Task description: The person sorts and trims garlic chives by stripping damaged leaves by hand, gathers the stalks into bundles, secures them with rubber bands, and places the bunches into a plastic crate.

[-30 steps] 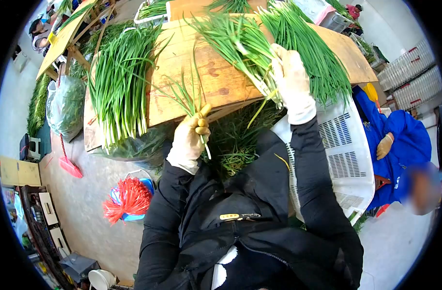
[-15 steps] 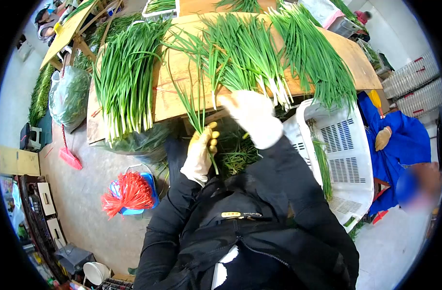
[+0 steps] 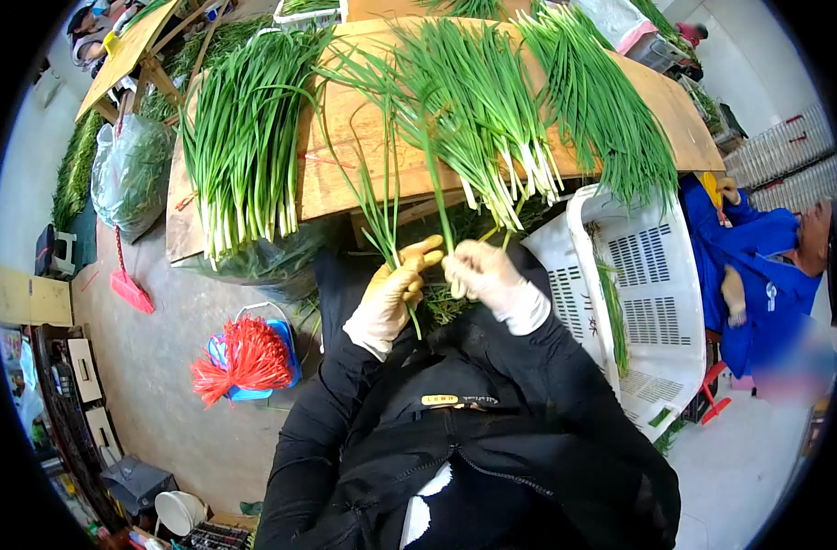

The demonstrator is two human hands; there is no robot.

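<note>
My left hand [image 3: 393,291], in a pale glove stained yellow at the fingers, is closed round a few garlic chives [image 3: 378,215], their leaves pointing away from me over the table edge. Close beside it, my gloved right hand [image 3: 488,278] pinches another chive stalk [image 3: 438,188] that stands up blurred. Beyond both hands, a loose pile of chives [image 3: 478,110] lies on the wooden table [image 3: 345,170]. A neat bundle of chives [image 3: 253,147] lies to the left, another bundle [image 3: 601,101] to the right.
A white plastic basket [image 3: 652,302] with some chives stands at my right. Beyond it is a person in blue [image 3: 757,266]. On the floor at left are red ties [image 3: 244,357] on a blue stool or tub, a filled plastic bag [image 3: 132,174] and a pink dustpan [image 3: 131,290].
My right hand has come back from the pile toward my left hand and now has a chive stalk. The left hand keeps its chives. The person in blue has shifted.
</note>
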